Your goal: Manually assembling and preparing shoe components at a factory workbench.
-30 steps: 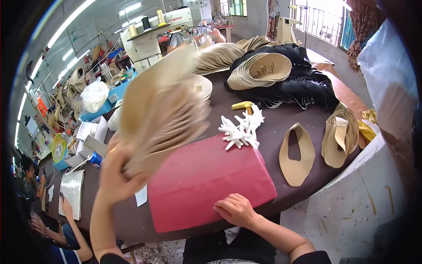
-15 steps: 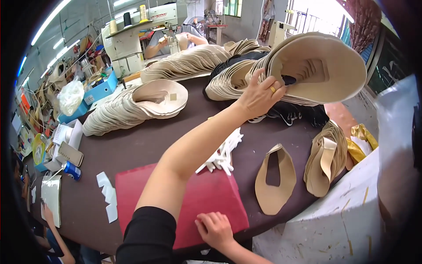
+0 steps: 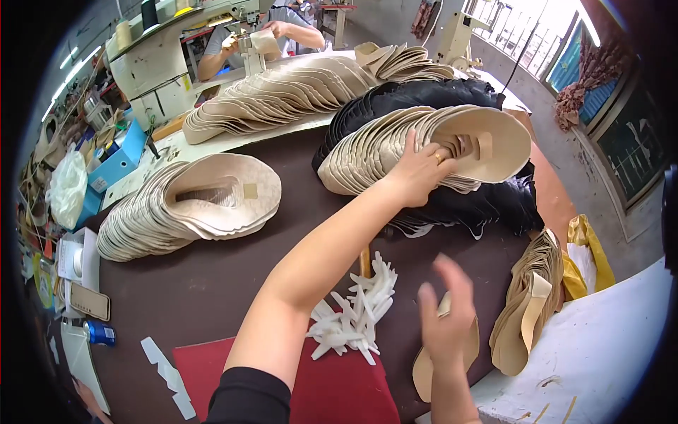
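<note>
My left arm reaches across the dark table (image 3: pixel 212 290). My left hand (image 3: pixel 421 172) lies on top of a fanned stack of beige cut shoe pieces (image 3: pixel 367 152), fingers spread at the cutout of the top piece. That stack rests on a pile of black pieces (image 3: pixel 487 205). My right hand (image 3: pixel 445 321) is raised above the table's near edge, blurred, fingers apart, holding nothing. Under it lies a flat beige piece (image 3: pixel 422 369). A heap of small white strips (image 3: pixel 357 307) sits beside a red mat (image 3: pixel 339 389).
A second fanned beige stack (image 3: pixel 191 205) lies at the left and a long row of them (image 3: pixel 282 92) at the back. More beige pieces (image 3: pixel 526 311) hang over the right edge by a yellow bag (image 3: pixel 586 247). A person (image 3: pixel 282 21) works a sewing machine behind.
My left hand has carried the beige stack from the left side across and set it down on the black pile. My right hand has lifted off the red mat.
</note>
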A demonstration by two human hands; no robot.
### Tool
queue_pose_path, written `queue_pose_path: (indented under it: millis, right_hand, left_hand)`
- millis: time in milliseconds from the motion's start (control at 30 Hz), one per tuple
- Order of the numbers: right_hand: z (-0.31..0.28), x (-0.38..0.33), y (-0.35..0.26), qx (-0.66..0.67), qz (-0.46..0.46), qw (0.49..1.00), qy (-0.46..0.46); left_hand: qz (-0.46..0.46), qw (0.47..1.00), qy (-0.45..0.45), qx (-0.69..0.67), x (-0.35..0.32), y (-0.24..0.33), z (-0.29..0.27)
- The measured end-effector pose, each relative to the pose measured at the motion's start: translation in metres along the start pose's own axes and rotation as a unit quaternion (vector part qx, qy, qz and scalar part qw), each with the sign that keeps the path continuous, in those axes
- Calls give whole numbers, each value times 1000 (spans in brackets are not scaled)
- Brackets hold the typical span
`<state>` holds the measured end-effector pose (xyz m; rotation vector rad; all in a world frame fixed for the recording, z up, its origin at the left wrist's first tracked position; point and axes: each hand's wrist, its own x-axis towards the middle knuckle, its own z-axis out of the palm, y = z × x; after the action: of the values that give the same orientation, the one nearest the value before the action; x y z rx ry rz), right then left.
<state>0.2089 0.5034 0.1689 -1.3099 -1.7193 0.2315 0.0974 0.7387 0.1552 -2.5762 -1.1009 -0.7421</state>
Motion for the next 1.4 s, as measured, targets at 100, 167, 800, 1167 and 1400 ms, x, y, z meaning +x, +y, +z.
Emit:
queue_pose_path:
  millis: [100,167,800,1167,1400]
  right_hand:
    - [46,95,33,-124,-65,985,97]
    - [55,146,58,-214,-50,972,82]
    - [21,293,-33,-251,-174,948,91]
    - [82,508,107,-340,28,931,-130]
    - [73,519,87,-351,86,906,-222]
  left_hand:
    - [21,977,116,-176,-26,-20,-30]
    - [-47,988,100,-107,-48,-23,-54]
    - [-130,972,148,-130,-23,-101,-134]
    - [-207,931,75,-292,85,-201,-28]
    - [-287,899,131,-303,54,-177,-38]
